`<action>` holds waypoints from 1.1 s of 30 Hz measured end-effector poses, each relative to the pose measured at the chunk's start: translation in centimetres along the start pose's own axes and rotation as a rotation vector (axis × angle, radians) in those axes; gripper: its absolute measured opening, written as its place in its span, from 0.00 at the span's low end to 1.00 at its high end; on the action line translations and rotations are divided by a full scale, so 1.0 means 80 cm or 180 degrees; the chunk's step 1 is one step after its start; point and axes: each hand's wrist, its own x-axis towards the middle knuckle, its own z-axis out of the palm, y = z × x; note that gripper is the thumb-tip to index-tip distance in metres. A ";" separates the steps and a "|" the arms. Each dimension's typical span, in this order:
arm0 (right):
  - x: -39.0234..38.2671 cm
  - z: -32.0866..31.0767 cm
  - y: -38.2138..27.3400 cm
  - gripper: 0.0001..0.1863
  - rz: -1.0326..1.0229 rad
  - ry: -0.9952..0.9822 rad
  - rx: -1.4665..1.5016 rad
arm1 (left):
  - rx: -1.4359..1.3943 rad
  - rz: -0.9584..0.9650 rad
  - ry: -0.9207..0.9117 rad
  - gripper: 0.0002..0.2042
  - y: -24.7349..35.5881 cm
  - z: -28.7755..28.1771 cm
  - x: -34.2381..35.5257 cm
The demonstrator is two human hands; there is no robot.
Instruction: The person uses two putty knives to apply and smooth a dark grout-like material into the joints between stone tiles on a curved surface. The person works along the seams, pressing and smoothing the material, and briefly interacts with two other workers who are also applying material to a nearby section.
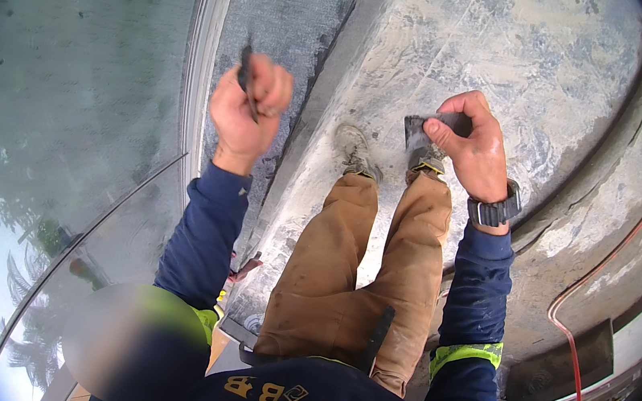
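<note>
My left hand (242, 125) is raised beside the glass, its fingers closed round a thin dark tool (246, 73) with a narrow pointed end. Its exact kind does not show. Over the dusty concrete, my right hand (482, 157) pinches a flat dark grey piece (414, 132) between thumb and fingers. That piece widens to a straight edge on its left side, and part of it is hidden by the fingers. The two hands are well apart, and neither held thing touches a surface. A dark watch (495, 212) sits on my right wrist.
A large reflective glass pane (94, 73) with a metal frame (206, 39) stands at left. Beside it runs a grey ledge (281, 9). My boots (357, 151) are on stained concrete (510, 55). An orange-red hose or cable (612, 267) curves along the right.
</note>
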 end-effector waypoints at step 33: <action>0.164 0.122 0.041 0.17 -0.2375 0.1431 -0.0300 | 0.2894 0.1802 0.2134 0.24 -0.052 -0.130 0.079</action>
